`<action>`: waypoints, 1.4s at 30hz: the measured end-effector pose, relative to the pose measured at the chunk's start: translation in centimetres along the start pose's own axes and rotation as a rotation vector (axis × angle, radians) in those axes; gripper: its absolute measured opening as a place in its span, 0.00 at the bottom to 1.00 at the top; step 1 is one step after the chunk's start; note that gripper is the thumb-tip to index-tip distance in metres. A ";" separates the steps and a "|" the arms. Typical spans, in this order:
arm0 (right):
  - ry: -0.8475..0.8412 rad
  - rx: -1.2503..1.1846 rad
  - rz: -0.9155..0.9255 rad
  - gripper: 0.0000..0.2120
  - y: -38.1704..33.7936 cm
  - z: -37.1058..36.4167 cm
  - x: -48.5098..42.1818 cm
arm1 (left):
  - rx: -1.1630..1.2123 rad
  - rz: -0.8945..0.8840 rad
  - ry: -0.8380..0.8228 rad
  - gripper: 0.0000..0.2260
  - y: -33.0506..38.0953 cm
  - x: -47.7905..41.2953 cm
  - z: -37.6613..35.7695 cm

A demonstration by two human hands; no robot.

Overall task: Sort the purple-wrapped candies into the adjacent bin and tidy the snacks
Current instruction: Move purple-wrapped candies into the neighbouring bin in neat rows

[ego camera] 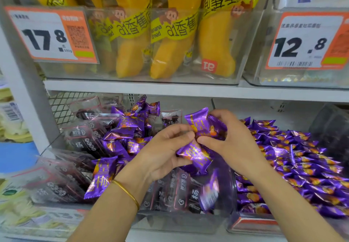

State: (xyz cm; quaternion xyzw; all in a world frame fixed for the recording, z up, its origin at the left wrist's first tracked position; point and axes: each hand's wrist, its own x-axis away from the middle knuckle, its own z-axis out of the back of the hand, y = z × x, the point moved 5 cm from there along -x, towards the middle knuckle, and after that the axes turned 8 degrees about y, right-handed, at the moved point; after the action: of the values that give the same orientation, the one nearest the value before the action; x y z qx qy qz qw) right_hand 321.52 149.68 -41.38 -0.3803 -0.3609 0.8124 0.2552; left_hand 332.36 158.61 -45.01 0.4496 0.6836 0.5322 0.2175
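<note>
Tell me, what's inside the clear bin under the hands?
Dark snack packets mixed with purple-wrapped candies. The left hand and right hand cover the middle; deeper layers are hidden.

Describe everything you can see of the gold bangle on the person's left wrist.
The bangle is a thin, plain band, shiny yellow like gold, with no stones or pattern visible. It circles the wrist just below the left hand, lying slanted across the arm and resting against the skin. Only its upper side shows; the rest is hidden behind the wrist. Nothing besides the arm touches it.
</note>
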 end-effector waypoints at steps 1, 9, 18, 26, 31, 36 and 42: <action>0.001 -0.018 0.002 0.21 0.1 0.0 0.0 | 0.015 0.010 0.011 0.05 -0.1 -0.2 0.0; 0.073 -0.170 0.009 0.17 0.6 0.8 0.1 | 0.014 0.048 0.213 0.05 -0.5 -1.3 1.6; 0.151 -0.283 0.007 0.09 0.3 1.6 1.2 | -0.157 -0.051 0.298 0.07 -0.2 -1.2 2.1; -0.140 -0.169 0.215 0.23 -0.6 1.1 2.2 | 0.017 0.128 0.060 0.17 0.6 0.2 0.0; -0.218 -0.226 0.199 0.21 -0.5 1.1 2.0 | 0.023 0.032 -0.001 0.15 1.0 0.8 -0.6; -0.071 -0.206 0.078 0.22 0.2 3.2 1.1 | 0.031 -0.091 0.085 0.11 1.4 0.3 0.4; -0.167 -0.267 -0.033 0.17 0.1 2.9 1.6 | 0.015 -0.166 0.025 0.13 1.4 0.4 -0.8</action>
State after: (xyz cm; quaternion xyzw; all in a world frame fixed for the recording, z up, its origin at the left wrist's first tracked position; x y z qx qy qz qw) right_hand 318.27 149.53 -40.84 -0.3361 -0.4915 0.7818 0.1848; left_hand 332.04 158.55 -43.36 0.3861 0.7251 0.5131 0.2489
